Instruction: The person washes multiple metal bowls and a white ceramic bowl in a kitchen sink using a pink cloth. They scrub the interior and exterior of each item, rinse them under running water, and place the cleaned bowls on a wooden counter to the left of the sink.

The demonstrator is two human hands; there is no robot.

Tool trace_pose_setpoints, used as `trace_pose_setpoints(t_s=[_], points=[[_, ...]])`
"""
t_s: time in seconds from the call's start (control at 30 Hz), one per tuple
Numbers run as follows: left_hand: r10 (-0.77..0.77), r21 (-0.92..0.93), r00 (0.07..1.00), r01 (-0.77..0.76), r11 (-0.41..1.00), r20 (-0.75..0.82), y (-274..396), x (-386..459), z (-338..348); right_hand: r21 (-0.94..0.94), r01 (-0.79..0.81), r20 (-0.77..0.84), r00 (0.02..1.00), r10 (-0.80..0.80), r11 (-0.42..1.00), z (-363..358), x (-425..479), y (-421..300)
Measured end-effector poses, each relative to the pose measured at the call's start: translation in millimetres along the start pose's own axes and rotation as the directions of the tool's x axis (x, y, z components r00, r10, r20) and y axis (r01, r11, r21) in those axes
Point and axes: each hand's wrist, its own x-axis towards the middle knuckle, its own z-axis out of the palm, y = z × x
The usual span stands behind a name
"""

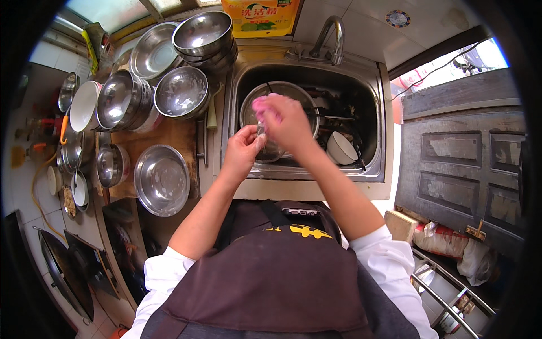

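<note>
My left hand (242,150) pinches a slim metal utensil (260,128) over the sink; most of it is covered by my hands, so its exact kind is unclear. A pink cloth (263,105) is bunched in my right hand (288,120), which is blurred and sits against the utensil's upper end. Beneath both hands a round metal basin (302,95) rests in the stainless steel sink (368,127). To its right, a white bowl (342,148) lies tilted among dark, thin utensils (336,117) in the sink.
A faucet (336,38) arches over the sink's back edge. Stacked metal bowls (203,31) crowd the counter at left, near a wooden board (169,135) and a wide metal basin (161,180). Behind stands a yellow detergent jug (260,17). A dark panelled door (449,165) is on the right.
</note>
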Motion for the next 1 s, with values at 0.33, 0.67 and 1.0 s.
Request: trace_pose_setpoints(t_s=[0.33, 0.67, 1.0], points=[[-0.331, -0.733, 0.941, 0.174, 0.658, -0.074, -0.2, 31.3, 2.7, -0.309, 0.054, 0.006, 0.998, -0.055, 0.95, 19.3, -29.1, -38.9], [-0.122, -0.665, 0.992, 0.076, 0.743, -0.022, 14.0, 20.6, -32.8, 0.697, -0.457, -0.061, 0.73, 0.681, 0.553, -9.9, -60.9, 10.0], [0.281, 0.611, 0.863, -0.497, 0.616, 0.419, 54.3, -3.9, 3.7, 0.283, -0.933, 0.642, 0.355, 0.68, 0.22, -59.3, -9.7, 19.0]])
